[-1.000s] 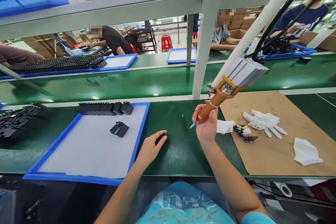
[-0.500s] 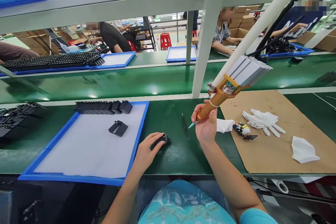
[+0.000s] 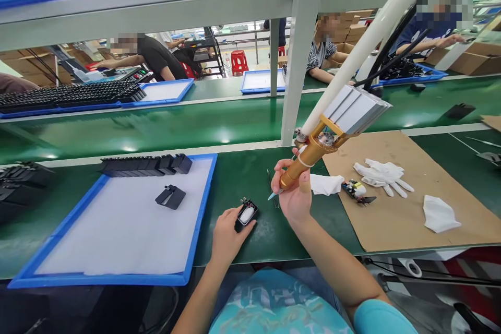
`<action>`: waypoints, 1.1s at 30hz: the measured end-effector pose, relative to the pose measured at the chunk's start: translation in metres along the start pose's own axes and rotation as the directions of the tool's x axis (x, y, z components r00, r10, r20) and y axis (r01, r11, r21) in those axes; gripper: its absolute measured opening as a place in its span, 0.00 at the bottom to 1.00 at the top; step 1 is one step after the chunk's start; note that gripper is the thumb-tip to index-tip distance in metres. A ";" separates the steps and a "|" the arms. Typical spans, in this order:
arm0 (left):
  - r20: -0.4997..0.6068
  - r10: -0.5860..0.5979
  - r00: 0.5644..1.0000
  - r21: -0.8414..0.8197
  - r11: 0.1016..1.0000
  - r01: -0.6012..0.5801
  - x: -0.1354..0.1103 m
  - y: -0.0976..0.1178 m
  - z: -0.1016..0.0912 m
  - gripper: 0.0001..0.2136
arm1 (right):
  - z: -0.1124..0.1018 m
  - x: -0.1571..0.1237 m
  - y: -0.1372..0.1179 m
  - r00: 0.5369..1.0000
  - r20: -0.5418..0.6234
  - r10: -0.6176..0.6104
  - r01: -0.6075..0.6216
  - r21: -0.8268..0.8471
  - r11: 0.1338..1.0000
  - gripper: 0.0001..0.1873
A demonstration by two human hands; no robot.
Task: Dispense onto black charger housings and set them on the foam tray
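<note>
My left hand (image 3: 227,232) grips a small black housing (image 3: 246,214) on the green bench, turned so its white inside faces up. My right hand (image 3: 294,194) is closed round the gold barrel of a dispensing tool (image 3: 309,155). The tool's blue tip points down-left, a short way right of the housing. A grey block and a white hose (image 3: 376,31) rise from the tool toward the upper right. A thin metal pick (image 3: 270,180) lies on the bench between my hands.
A blue tray (image 3: 198,229) lined with white sheet lies at left, with one loose black housing (image 3: 170,197) and a row of them (image 3: 144,165) at its far edge. Brown cardboard (image 3: 395,219) at right carries white gloves (image 3: 381,173), cloths and a small circuit board (image 3: 357,191). Other people work beyond.
My left hand turned the black housing over and drew it nearer, so its white inside now shows. My right hand and the tool came slightly left and lower.
</note>
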State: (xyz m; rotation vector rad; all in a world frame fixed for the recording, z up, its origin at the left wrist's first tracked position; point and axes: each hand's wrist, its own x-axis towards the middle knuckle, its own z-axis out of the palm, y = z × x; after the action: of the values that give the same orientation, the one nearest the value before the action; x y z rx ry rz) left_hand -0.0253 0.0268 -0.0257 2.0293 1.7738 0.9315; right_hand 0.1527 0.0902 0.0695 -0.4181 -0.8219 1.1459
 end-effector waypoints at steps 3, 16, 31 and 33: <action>0.029 -0.037 0.999 -0.047 0.998 0.039 0.003 0.008 0.000 0.19 | 0.008 -0.005 0.001 0.999 0.047 0.023 -0.026 0.046 0.999 0.18; 0.008 0.030 1.000 -0.166 0.986 -0.029 0.008 0.037 -0.019 0.19 | 0.018 -0.012 0.002 0.996 0.088 -0.003 -0.002 0.064 0.998 0.17; 0.055 -0.082 0.995 -0.247 0.965 0.093 0.009 0.038 -0.018 0.19 | 0.026 -0.014 -0.001 0.995 0.097 0.031 -0.037 0.065 0.997 0.23; 0.072 -0.100 0.992 -0.265 0.957 0.116 0.010 0.039 -0.014 0.19 | 0.029 -0.015 0.000 0.995 0.098 0.028 -0.034 0.060 0.998 0.23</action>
State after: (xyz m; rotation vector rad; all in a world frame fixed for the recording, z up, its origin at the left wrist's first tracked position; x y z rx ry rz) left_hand -0.0039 0.0256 0.0109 1.7550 1.6109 1.0082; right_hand 0.1284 0.0729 0.0832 -0.3269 -0.8644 1.2250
